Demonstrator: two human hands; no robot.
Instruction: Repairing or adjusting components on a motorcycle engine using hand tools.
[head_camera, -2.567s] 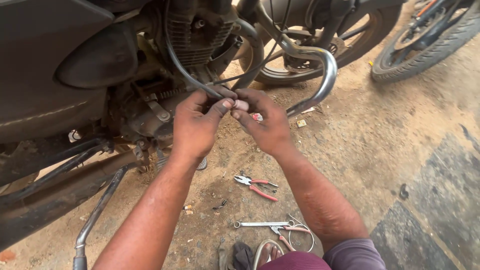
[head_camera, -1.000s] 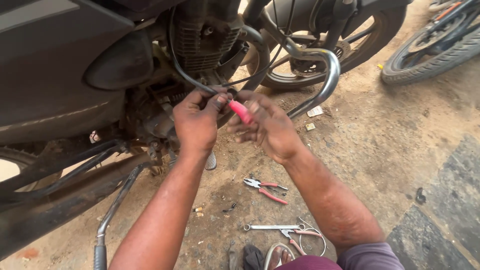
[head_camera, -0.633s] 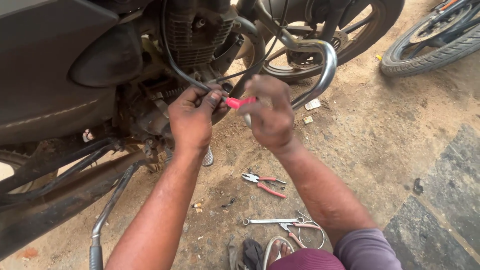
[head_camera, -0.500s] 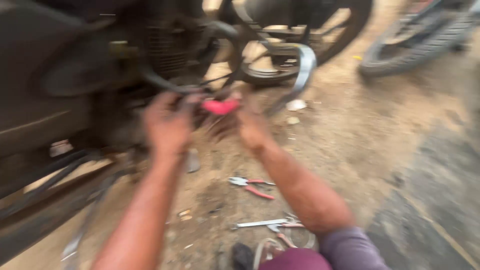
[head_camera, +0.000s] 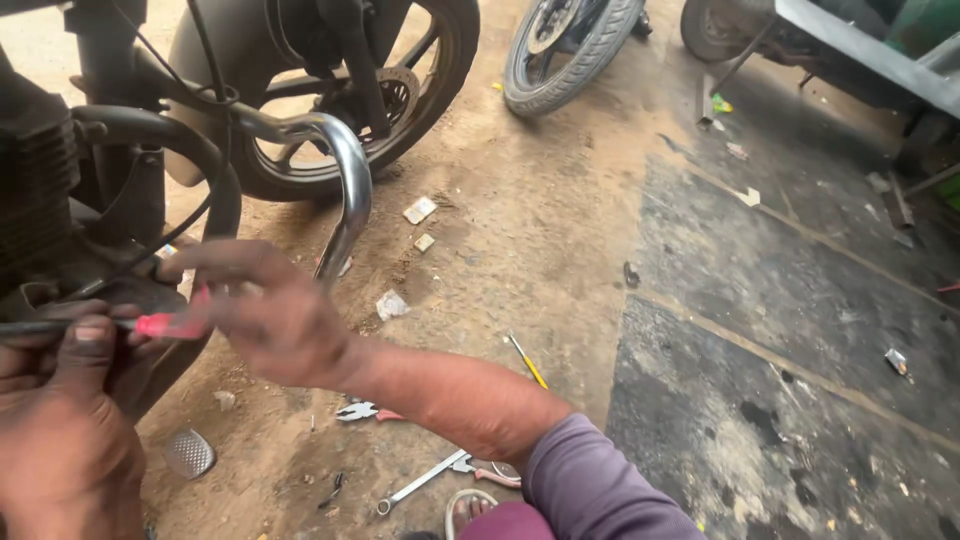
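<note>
**Both hands at a red-handled tool beside the motorcycle engine**

The left hand sits low, just below the motorcycle engine, its fingers curled and pinched on a thin dark cable that runs towards the engine. The right hand lies just right of the left one, blurred, its fingers folded around the red-handled tool, whose red end shows between the two hands. What kind of tool it is cannot be told.

A curved chrome exhaust pipe drops down just behind the right hand, beside the engine. The front wheel stands past the pipe, and a second wheel stands farther off on the dirt floor.

Below the right forearm, on the floor, lie pliers with red grips, a spanner and a yellow-handled screwdriver. A metal foot peg shows just right of the left wrist.
</note>
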